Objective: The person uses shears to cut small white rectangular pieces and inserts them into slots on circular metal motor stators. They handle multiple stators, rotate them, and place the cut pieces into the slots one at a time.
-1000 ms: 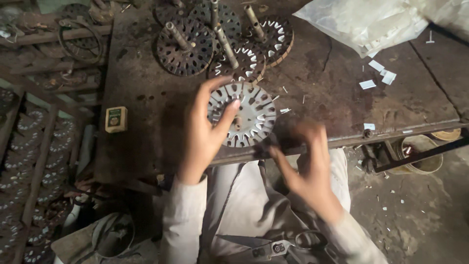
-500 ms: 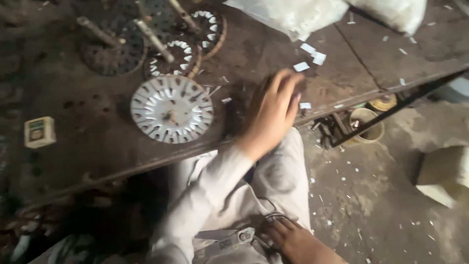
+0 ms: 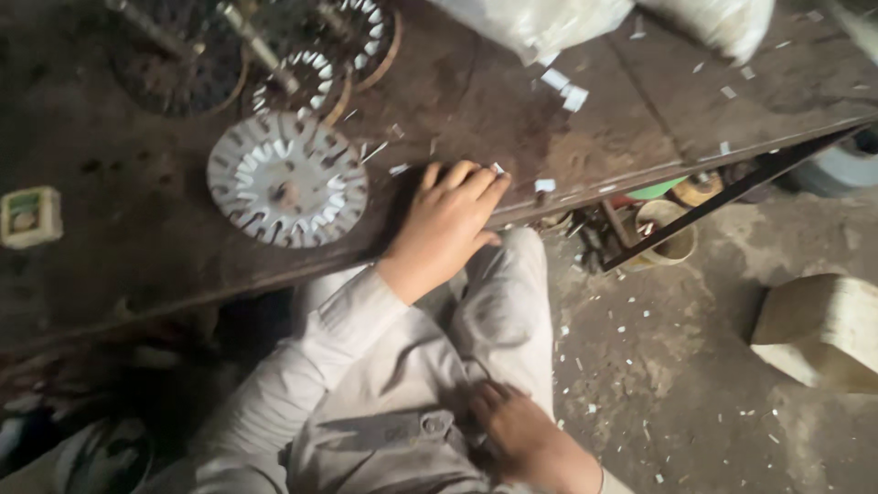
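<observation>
My left hand (image 3: 448,224) lies palm down on the front edge of a dark wooden workbench (image 3: 476,101), fingers stretched out and close together, holding nothing. A tiny white paper slip (image 3: 497,167) sits at its fingertips. To the left of that hand a round silver slotted metal disc (image 3: 286,179) lies flat on the bench, untouched. My right hand (image 3: 526,439) is low on my lap, pressed against the waist of my light grey trousers (image 3: 503,311). Its fingertips are partly tucked into the cloth, so I cannot see whether it holds anything.
Dark slotted discs with shafts (image 3: 302,82) lie at the back of the bench. A small box (image 3: 30,217) sits far left and clear plastic bags (image 3: 540,23) at the back right. Paper slips (image 3: 565,91) are scattered. Tins (image 3: 668,233) stand under the bench, and a beige block (image 3: 819,325) is on the floor.
My left hand left the silver disc and moved right to the bench edge. My right hand dropped from the bench edge to my lap. The view swung to the right.
</observation>
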